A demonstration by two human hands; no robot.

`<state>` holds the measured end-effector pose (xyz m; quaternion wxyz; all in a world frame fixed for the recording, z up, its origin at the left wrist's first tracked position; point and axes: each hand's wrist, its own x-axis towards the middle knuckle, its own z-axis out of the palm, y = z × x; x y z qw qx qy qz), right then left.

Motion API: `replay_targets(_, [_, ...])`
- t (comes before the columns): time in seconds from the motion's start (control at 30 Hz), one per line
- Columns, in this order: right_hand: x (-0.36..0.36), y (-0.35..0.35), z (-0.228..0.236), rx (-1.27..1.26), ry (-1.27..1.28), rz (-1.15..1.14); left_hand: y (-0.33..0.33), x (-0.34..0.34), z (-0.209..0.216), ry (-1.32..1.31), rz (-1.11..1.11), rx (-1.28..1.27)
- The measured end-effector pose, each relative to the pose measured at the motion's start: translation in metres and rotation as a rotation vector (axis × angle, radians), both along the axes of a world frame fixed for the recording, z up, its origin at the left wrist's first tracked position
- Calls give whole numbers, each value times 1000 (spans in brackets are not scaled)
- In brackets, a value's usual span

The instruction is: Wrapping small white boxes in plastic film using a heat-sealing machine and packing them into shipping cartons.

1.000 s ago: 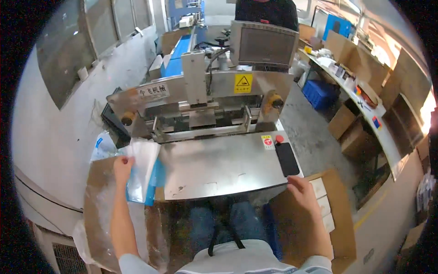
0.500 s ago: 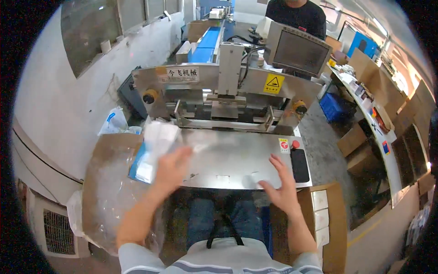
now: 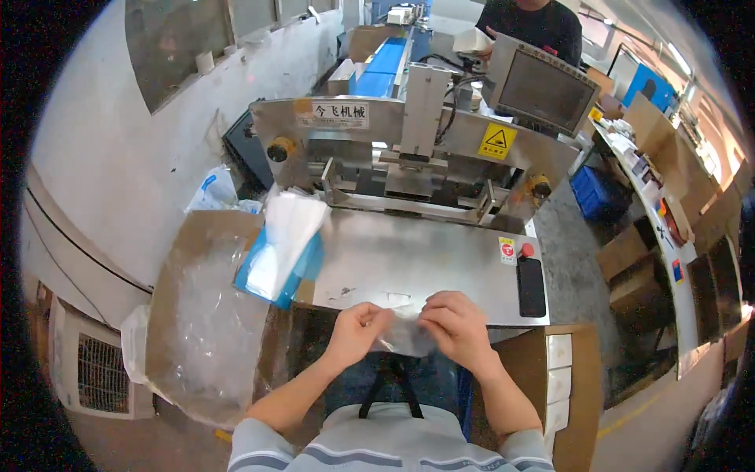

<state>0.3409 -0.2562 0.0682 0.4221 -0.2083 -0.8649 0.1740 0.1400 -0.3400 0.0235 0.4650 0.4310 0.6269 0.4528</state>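
Clear plastic bag (image 3: 403,334): at desk's (image 3: 409,259) near edge, 6 o'clock of frame centre, pinched betw. both hands. Left hand (image 3: 358,326): closed on bag's left side. Right hand (image 3: 456,326): closed on right side. Stack of clear bags (image 3: 285,240) w/ blue backing: 10 o'clock of hands, desk's left edge. Sealing machine (image 3: 417,149): 12 o'clock.

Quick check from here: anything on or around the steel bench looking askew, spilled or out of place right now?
One thing: the stack of clear bags on its blue sheet lies tilted across the left edge of the steel bench, partly overhanging the cardboard box. Both hands, left hand and right hand, pinch one clear bag. Nothing is spilled.
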Motion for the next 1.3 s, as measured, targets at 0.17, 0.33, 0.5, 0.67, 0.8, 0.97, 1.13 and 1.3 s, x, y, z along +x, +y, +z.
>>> replay_targets(0.17, [6,1,-22,-83,-179,111,3,1,27,683,-216,726])
replay_targets(0.33, [7,-2,-22,-154,-355,135,25,-10,28,690,-621,423])
replay_targets(0.5, [32,2,-42,-357,-638,26,14,-17,2,830,-718,283])
replay_targets(0.67, [60,-14,-22,-678,-508,624,-31,-30,18,615,-935,204])
replay_targets(0.8, [49,25,-35,-631,-463,425,10,-49,22,631,-861,156])
replay_targets(0.97, [33,100,-58,-645,-349,168,90,-69,19,718,-714,379])
replay_targets(1.13, [-1,183,-57,-547,-471,14,196,-98,0,737,-723,110])
replay_targets(1.3, [-41,258,-71,-538,-483,-20,296,-130,-17,573,-586,-194])
